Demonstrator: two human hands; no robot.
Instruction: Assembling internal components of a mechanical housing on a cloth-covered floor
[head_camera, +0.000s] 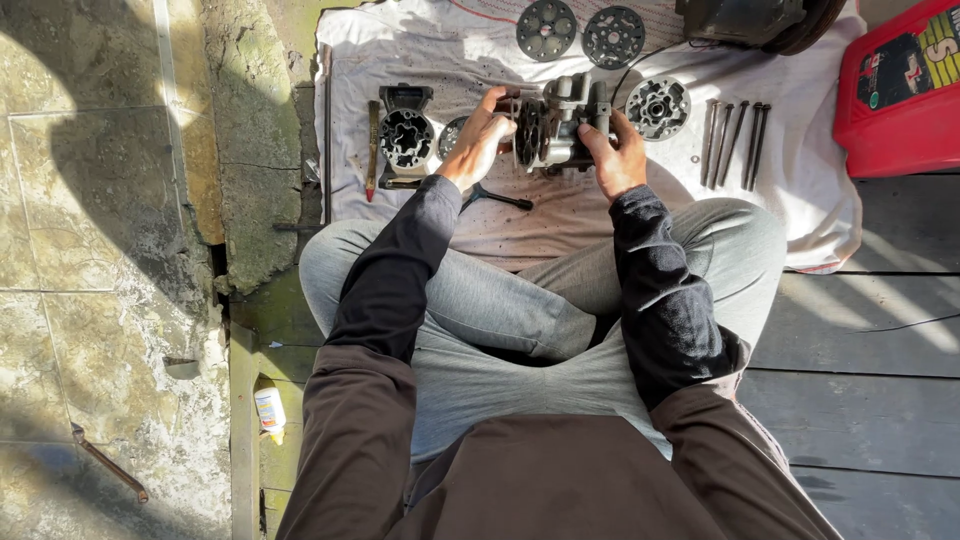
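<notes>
Gripping a grey metal pump body (556, 125) from both sides, upper centre of frame, above a stained white cloth (600, 215). Left hand (478, 140) clamps its left end, right hand (614, 153) its right end. Second housing (405, 135) lies left, four long bolts (732, 140) right, red container (900, 95) upper right.

Sunlit stone tile floor (90, 200) beside dark wooden planks (860, 400), shadows across both.

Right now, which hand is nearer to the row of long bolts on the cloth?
Right. The right hand holds the metal assembly just left of the long bolts; the left hand is beyond the assembly, farther away.
</notes>
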